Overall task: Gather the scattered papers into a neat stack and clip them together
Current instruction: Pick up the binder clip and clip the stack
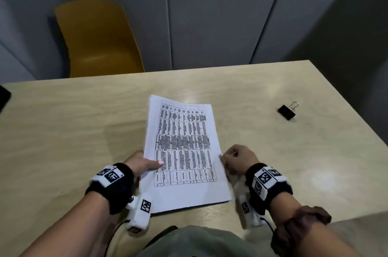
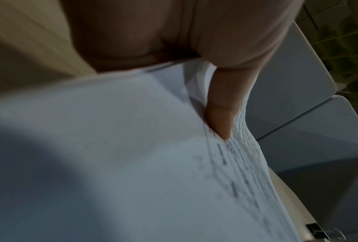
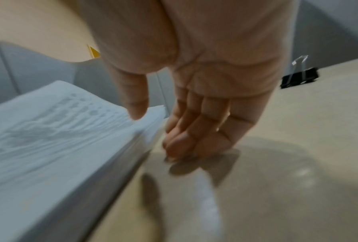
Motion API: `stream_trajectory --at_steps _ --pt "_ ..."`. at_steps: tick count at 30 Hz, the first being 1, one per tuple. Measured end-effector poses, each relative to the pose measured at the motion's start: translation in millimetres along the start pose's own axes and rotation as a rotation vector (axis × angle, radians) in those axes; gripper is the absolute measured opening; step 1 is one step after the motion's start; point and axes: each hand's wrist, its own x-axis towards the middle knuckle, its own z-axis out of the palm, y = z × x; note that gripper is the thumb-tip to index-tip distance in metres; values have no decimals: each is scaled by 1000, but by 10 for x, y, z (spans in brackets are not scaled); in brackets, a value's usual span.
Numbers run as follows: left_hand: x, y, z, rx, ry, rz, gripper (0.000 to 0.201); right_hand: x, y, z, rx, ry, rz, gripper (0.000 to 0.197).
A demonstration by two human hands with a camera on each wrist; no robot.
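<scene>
A stack of white printed papers (image 1: 182,151) lies lengthwise in the middle of the beige table (image 1: 63,131). My left hand (image 1: 147,164) grips the stack's left edge, thumb (image 2: 221,114) on the top sheet (image 2: 111,147) and the other fingers hidden under the paper. That edge looks slightly raised. My right hand (image 1: 235,159) is at the stack's right edge, holding nothing. Its thumb tip (image 3: 136,113) touches the paper's (image 3: 59,139) edge and its fingers (image 3: 180,144) hang loosely curled beside it. A black binder clip (image 1: 286,111) (image 3: 300,78) lies on the table to the far right.
A yellow chair (image 1: 98,40) stands behind the table's far edge, in front of grey wall panels. A dark object (image 1: 4,97) pokes in at the left edge of the table. The table's right edge runs diagonally just past the clip.
</scene>
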Motion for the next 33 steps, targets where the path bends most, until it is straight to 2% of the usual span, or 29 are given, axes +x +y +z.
stream_trajectory --at_steps 2,4,7,9,12,14,16,20,23,26,28,30,33 --pt "306 -181 3 17 -25 -16 118 143 104 -239 85 260 23 10" --pt "432 -225 56 26 -24 -26 119 323 193 -466 120 470 32 23" --pt "402 -150 161 33 -56 -24 117 626 244 -794 35 699 2 39" --pt "308 -5 261 20 -68 -11 115 859 276 -1046 -90 753 4 50" --pt "23 317 436 -30 -92 27 102 1168 345 -1384 -235 666 87 56" --pt "-66 417 508 -82 -86 40 84 1296 410 -1517 -275 566 139 52" --pt "-98 447 543 -100 -75 39 80 1338 481 -1558 -299 488 140 44" --pt "-69 363 516 -84 -37 27 104 1252 538 -1475 -260 564 60 30" --pt "-143 356 515 -99 -28 25 93 1091 455 -1307 -114 632 9 28" --pt "-207 318 483 -93 -16 19 66 818 274 -1033 84 634 -9 24" --pt "-238 274 449 -73 -2 14 72 603 101 -776 200 555 -43 20" --pt "-286 240 431 -65 -1 29 76 400 -84 -484 332 417 -98 24" --pt "-371 161 402 -69 4 44 63 116 -301 -34 361 213 -150 30"
